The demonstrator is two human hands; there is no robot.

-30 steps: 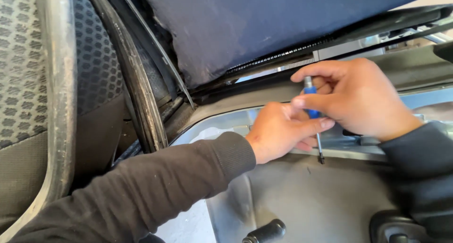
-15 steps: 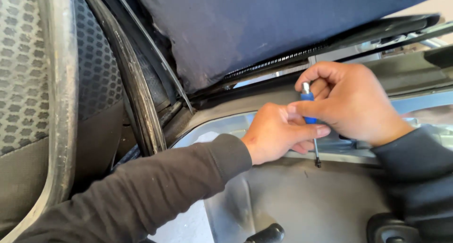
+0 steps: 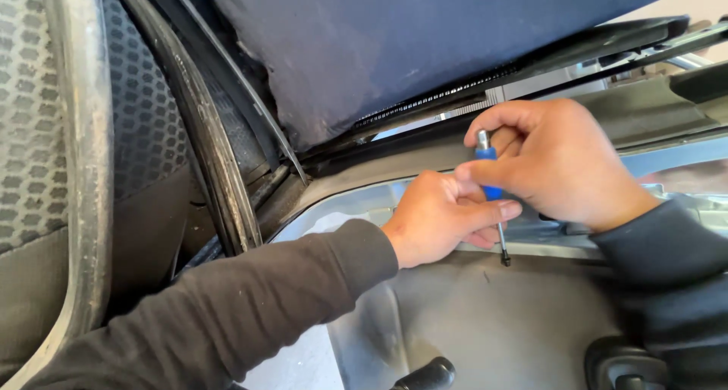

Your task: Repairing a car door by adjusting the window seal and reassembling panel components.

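The right hand (image 3: 561, 162) pinches a slim, light, rigid blue-handled metal screwdriver (image 3: 491, 189) by its handle, tip down at the grey metal panel's (image 3: 485, 322) upper edge, while the left hand (image 3: 444, 219), fingers curled, steadies its shaft.

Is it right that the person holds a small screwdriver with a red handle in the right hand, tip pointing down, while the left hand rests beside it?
Not quite: the handle of the screwdriver is blue, not red, as the head view shows. The right hand does hold it tip down, and the left hand rests beside it.
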